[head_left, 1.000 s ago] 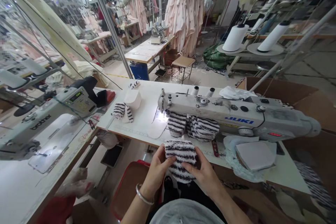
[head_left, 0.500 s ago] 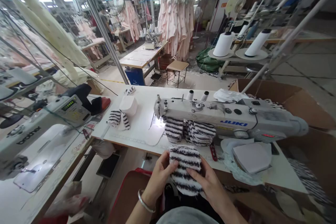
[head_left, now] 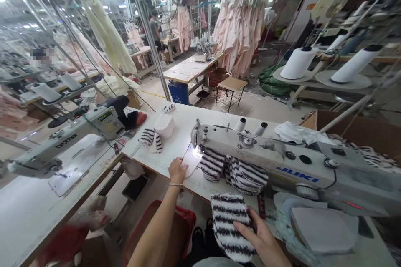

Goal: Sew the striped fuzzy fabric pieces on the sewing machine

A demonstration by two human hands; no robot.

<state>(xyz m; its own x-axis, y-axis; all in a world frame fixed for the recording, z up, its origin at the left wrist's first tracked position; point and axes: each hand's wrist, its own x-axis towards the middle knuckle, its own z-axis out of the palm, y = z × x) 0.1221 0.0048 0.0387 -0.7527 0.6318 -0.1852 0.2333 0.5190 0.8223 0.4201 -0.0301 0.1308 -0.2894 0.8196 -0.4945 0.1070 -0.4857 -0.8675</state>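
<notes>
My right hand [head_left: 258,233] holds a fluffy black-and-white striped fabric piece [head_left: 232,225] with a rounded end, thumb on top, in front of the table edge. My left hand [head_left: 177,170] is at the table's front edge, its fingers curled beside a pale, rounded flat surface [head_left: 191,162] under the lit needle; whatever the fingers hold, if anything, is hidden. More striped fabric pieces [head_left: 247,175] lie below the arm of the JUKI sewing machine [head_left: 250,144]. White pieces [head_left: 164,126] and small striped pieces [head_left: 147,137] lie left of the needle.
A Brother sewing machine [head_left: 72,135] stands to the left. White panels [head_left: 326,227] lie at the table's right end, near a cardboard box [head_left: 341,127]. Thread cones [head_left: 297,63] stand behind on the right. Pink garments [head_left: 238,29] hang beyond a stool [head_left: 232,83].
My left hand has let go of the striped piece and moved up and left to the table edge. The right hand keeps the piece, now lower and slightly right. The view has shifted left.
</notes>
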